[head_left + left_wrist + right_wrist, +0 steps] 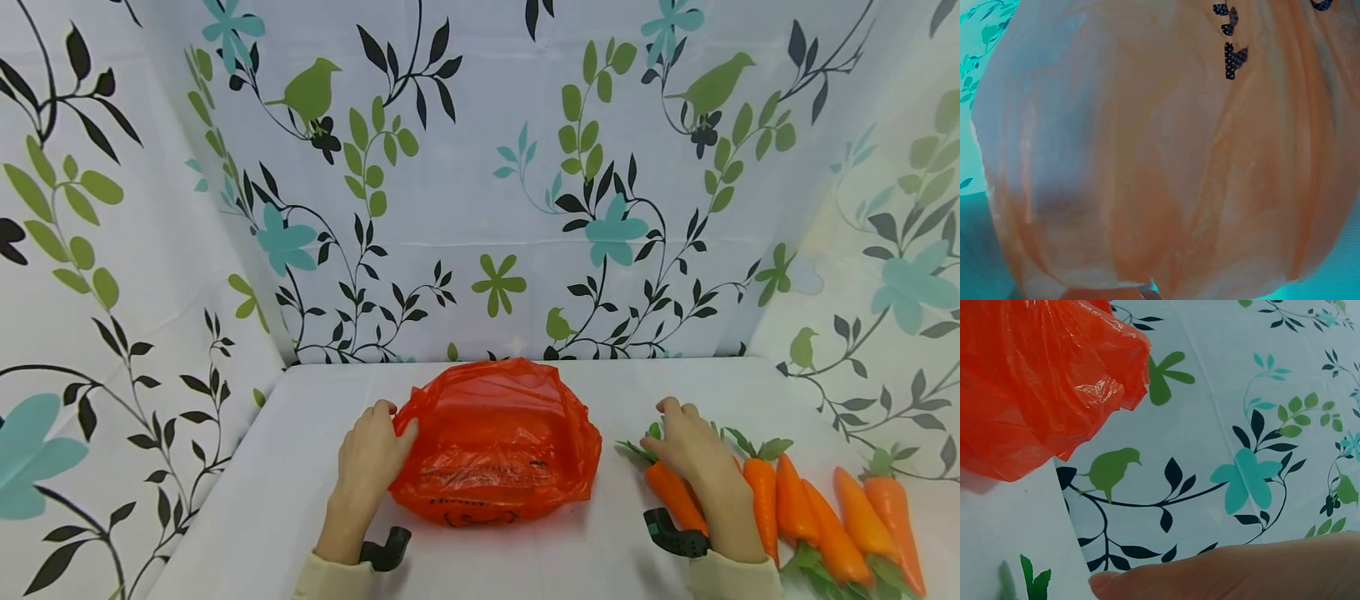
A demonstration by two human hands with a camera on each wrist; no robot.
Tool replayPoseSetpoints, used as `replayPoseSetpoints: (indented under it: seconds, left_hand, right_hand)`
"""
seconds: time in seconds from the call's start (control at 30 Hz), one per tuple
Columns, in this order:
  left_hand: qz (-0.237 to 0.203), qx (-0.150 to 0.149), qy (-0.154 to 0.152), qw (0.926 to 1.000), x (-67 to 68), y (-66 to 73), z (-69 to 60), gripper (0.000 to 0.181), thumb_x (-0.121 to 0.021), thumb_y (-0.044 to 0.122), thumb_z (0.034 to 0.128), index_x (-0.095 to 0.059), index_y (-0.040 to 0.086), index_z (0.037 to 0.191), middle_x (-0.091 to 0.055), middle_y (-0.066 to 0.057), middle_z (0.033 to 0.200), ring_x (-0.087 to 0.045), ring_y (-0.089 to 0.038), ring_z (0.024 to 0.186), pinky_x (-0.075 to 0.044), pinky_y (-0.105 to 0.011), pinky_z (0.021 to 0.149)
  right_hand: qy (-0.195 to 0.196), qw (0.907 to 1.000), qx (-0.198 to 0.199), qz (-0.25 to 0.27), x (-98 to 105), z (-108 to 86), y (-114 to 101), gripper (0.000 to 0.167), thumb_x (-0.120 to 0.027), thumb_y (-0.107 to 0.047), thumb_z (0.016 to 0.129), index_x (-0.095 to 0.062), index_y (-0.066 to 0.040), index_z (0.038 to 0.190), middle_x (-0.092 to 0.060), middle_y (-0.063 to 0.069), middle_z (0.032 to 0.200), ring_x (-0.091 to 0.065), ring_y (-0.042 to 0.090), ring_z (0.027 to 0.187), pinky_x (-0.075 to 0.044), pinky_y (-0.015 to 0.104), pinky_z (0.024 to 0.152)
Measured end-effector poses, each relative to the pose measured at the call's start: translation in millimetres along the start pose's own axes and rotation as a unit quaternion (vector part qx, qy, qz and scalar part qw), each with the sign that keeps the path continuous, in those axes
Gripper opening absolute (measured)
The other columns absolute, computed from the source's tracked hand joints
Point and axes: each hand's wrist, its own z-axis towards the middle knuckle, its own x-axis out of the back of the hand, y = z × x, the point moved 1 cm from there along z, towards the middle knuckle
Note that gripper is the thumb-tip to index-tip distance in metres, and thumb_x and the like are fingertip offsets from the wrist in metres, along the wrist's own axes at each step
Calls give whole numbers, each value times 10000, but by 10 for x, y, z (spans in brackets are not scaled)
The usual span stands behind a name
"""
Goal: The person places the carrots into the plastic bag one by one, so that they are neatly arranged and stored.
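A red plastic bag (487, 442) with dark print sits puffed up on the white table. My left hand (371, 454) pinches its left edge between thumb and fingers. In the left wrist view the bag (1147, 156) fills nearly everything and that hand is hidden. My right hand (690, 450) hovers over the leafy top of an orange carrot (671, 492), fingers reaching forward and only loosely bent; whether it touches the leaves I cannot tell. The right wrist view shows part of this hand (1229, 575), a green leaf tip (1036, 584) and the bag's side (1035, 381).
Several more carrots with green leaves lie to the right, among them one upright-lying carrot (762, 500) and another at the far right (900, 525). Patterned cloth (465, 208) rises behind the table (262, 500) and along both sides.
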Motion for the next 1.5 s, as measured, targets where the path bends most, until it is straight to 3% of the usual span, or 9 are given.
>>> replayPoseSetpoints:
  seconds: [0.43,0.7,0.97,1.13,1.3,1.5]
  left_hand:
    - [-148,-28,128,9998,-24,14,6,335,-588,267,963,-607,-24,1128,-667,-164,967,-617,-243,721,-610,-455,734]
    - [-191,24,189,9996,-27,18,16,277,-560,236,977,-614,-11,1089,-653,-133,906,-599,-231,689,-596,-437,693]
    - [-239,-37,339,9991,-10,14,30,268,-559,226,976,-611,-18,1075,-663,-146,901,-619,-245,696,-601,-432,681]
    - [-277,-27,325,9991,-3,4,16,265,-560,218,976,-609,-24,1074,-671,-158,912,-630,-247,711,-610,-432,695]
    - [-317,29,297,9990,7,1,-2,266,-561,216,976,-609,-25,1079,-672,-161,918,-631,-246,717,-613,-429,699]
    - [-359,43,295,9989,12,-6,-4,268,-562,226,977,-610,-17,1080,-674,-157,921,-629,-240,710,-614,-419,692]
  right_hand:
    - [-276,9996,59,-79,43,-1,51,584,-710,-239,890,-476,136,1272,-575,341,1174,-563,337,932,-526,548,928]
    - [-609,9980,-150,-102,58,-39,82,500,-726,-193,860,-533,129,1191,-631,205,955,-541,256,780,-537,386,723]
    - [-891,9954,-182,-289,61,-44,64,513,-773,-203,825,-561,124,1158,-645,220,987,-549,276,808,-535,400,734]
    - [-906,9955,4,-278,35,-48,63,450,-746,-126,820,-550,138,1128,-639,216,960,-547,280,786,-524,372,688]
    - [-996,9948,-67,-174,-6,-39,71,445,-733,-75,811,-541,147,1145,-629,181,922,-550,269,767,-519,337,651]
    - [-1132,9930,-134,-301,-53,-20,64,335,-740,-69,808,-580,113,1040,-598,137,855,-548,257,727,-487,300,600]
